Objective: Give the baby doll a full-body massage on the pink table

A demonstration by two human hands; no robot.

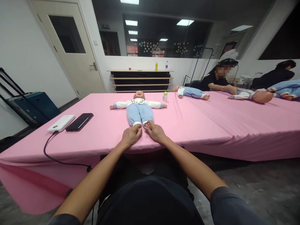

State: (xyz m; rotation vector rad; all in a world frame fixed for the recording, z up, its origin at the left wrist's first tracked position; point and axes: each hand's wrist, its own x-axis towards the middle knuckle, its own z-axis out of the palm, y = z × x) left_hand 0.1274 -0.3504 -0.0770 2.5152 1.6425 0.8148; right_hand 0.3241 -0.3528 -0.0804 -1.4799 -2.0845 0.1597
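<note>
A long table (211, 125) covered in a pink cloth runs across the room, its near edge draping down toward a grey floor. Behind it stand a white wall with a closed door (70, 47), a low set of dark shelves (140, 80) and a wide dark window reflecting ceiling lights.

A baby doll (139, 107) lies on its back near the table's front edge, arms spread, head pointing away from the person, feet toward them. The left hand (131, 136) is curled around the doll's one foot and the right hand (155, 132) around the other; both hands are closed on the feet, thumbs on top, wrists resting at the table edge.

The cloth to either side of the doll is bare for a good stretch. To the left lie a white power bank (61, 123) and a black phone (79, 121), side by side and touching or nearly so, with a black cable (58, 159) trailing from the power bank over the edge. A small bottle with a green cap (165, 96) stands just beside the doll's outstretched hand.

Counting: one doll in hand, two more dolls (193, 92) further right on the cloth, perhaps part of a fourth at the frame's edge. Two other people (219, 79) lean at the far side. Two bottles sit on the top shelf. A dark suitcase (32, 107) stands by the left wall.
</note>
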